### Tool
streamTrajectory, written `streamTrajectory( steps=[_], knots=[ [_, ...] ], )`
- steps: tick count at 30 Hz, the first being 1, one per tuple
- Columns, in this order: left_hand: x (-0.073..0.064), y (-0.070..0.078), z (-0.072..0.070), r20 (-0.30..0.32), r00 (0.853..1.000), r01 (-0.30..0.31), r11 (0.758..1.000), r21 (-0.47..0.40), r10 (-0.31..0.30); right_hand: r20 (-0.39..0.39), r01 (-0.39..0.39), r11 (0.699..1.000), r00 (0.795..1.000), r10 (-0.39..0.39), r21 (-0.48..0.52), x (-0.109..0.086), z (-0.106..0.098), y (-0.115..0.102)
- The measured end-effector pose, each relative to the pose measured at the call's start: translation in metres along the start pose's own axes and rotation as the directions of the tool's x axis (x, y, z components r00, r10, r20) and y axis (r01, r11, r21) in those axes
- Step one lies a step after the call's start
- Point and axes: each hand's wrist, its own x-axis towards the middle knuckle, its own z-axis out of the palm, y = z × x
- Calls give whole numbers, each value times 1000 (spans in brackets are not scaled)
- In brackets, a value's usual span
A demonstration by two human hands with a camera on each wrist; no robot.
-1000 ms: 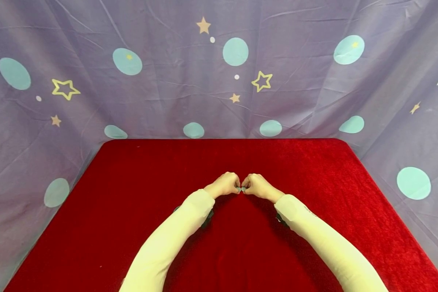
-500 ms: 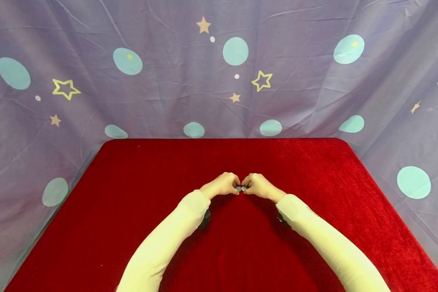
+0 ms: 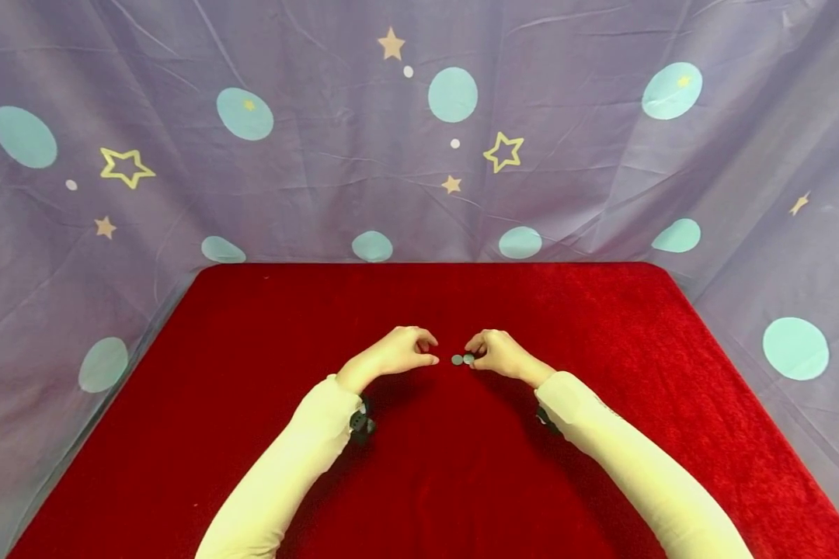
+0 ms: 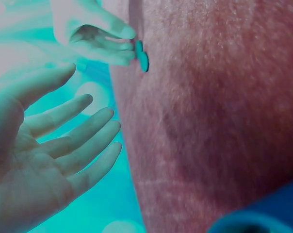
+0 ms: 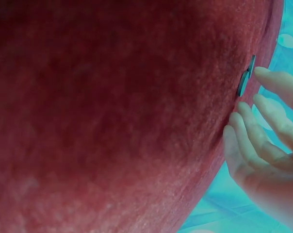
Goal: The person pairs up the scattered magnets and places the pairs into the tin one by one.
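Observation:
Two small round grey-green discs lie flat side by side on the red cloth in the head view, a left disc [image 3: 457, 360] and a right disc [image 3: 468, 359]. My left hand [image 3: 400, 351] is held apart from them on the left, holding nothing; in the left wrist view its fingers [image 4: 83, 129] are spread and nearly straight. My right hand [image 3: 501, 355] is at the right disc, thumb and fingertips close about it. From the right wrist view, its fingers [image 5: 270, 116] look relaxed and not pinching; whether a fingertip touches the disc I cannot tell.
Red velvety cloth [image 3: 322, 310] covers the table. A purple curtain [image 3: 308, 171] with stars and pale blue dots hangs behind and at both sides. Dark wrist devices show beneath both pale sleeves, such as the left device [image 3: 360, 423].
My left hand has let go of the left disc and drawn back to the left, its fingers opening. The right hand has shifted slightly right and loosened, leaving both discs in plain sight.

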Motion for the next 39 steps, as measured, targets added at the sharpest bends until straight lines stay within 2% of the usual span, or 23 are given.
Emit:
streamTrajectory(
  steps=[7,14,23,30,36,39],
  knots=[
    [-29,-4,-12,-104,994,-45,997,-56,40,-3,12,1000,1000,-12,-3,4,4,-4],
    [-60,-12,-14,-189,982,-57,988,-145,29,15,11,1000,1000,-11,-12,6,8,-5],
    [-97,-22,-11,-260,966,-45,982,-182,-4,18,13,1000,1000,-13,11,8,10,-5],
    [-120,-29,-4,-275,961,-9,985,-170,-39,24,97,994,995,-96,-40,9,13,-2],
    [-134,-31,-1,-250,962,56,973,-223,-113,47,93,994,995,-90,-57,10,14,-3],
    [-139,-33,1,-240,962,68,968,-241,-127,53,78,996,996,-75,-49,10,15,-4]
  ],
)
